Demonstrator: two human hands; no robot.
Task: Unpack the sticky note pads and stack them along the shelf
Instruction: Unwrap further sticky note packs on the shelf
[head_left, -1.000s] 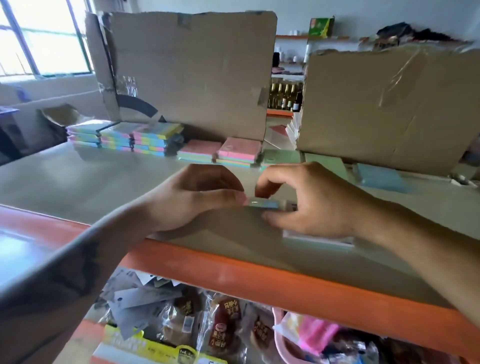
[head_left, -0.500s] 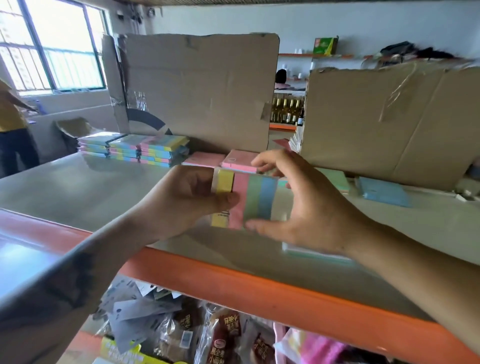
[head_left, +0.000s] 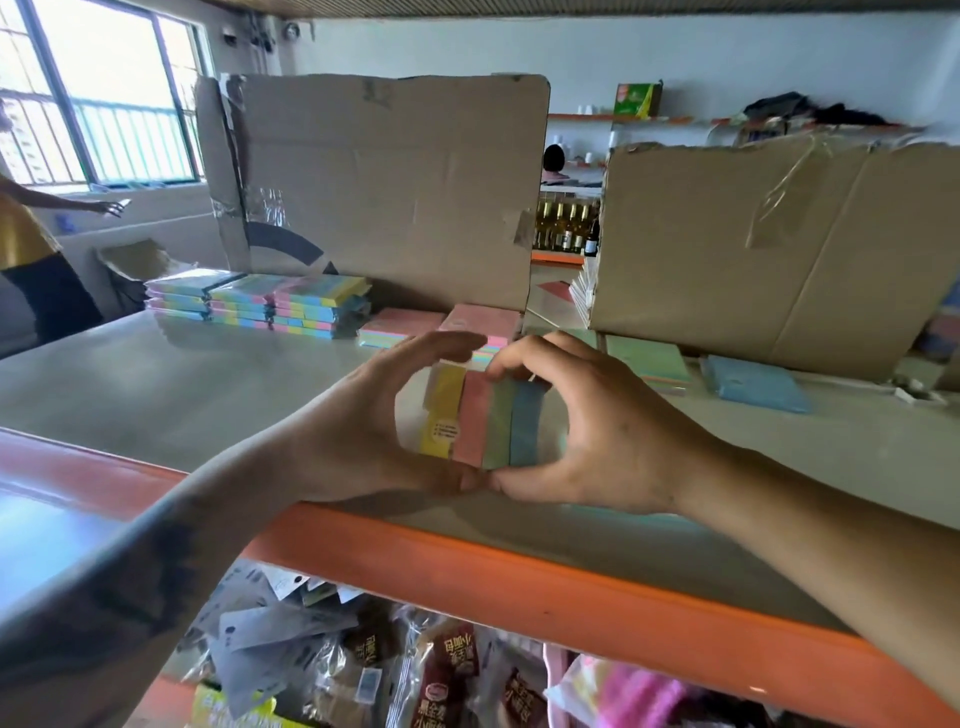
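Holding one striped sticky note pack (head_left: 480, 415) upright above the front of the shelf (head_left: 156, 384), at the centre of view: yellow, pink, green and blue strips side by side under clear wrap.

- Left hand (head_left: 363, 421): curved round the pack's yellow side, thumb under the bottom edge, fingers arched over the top.
- Right hand (head_left: 587, 426): pinching the blue side, fingertips on the top edge, thumb at the bottom beside the left thumb.
- Striped stacks (head_left: 260, 301): three piles several packs high, at 10 o'clock from the hands, in front of the left cardboard sheet (head_left: 384, 182).
- Pink pads (head_left: 441, 322): two low piles at 12 o'clock, just behind the hands.
- Green pad (head_left: 649, 358) and blue pad (head_left: 753, 384): lying flat at 2 o'clock, below the right cardboard sheet (head_left: 779, 239).
- Lower shelf: snack packets (head_left: 441, 675) and loose wrappers at 6 o'clock.

Progress, as judged: partly done. Several piles already stand along the back; the pack in hand appears still wrapped and is not yet placed. How many packs remain cannot be told.
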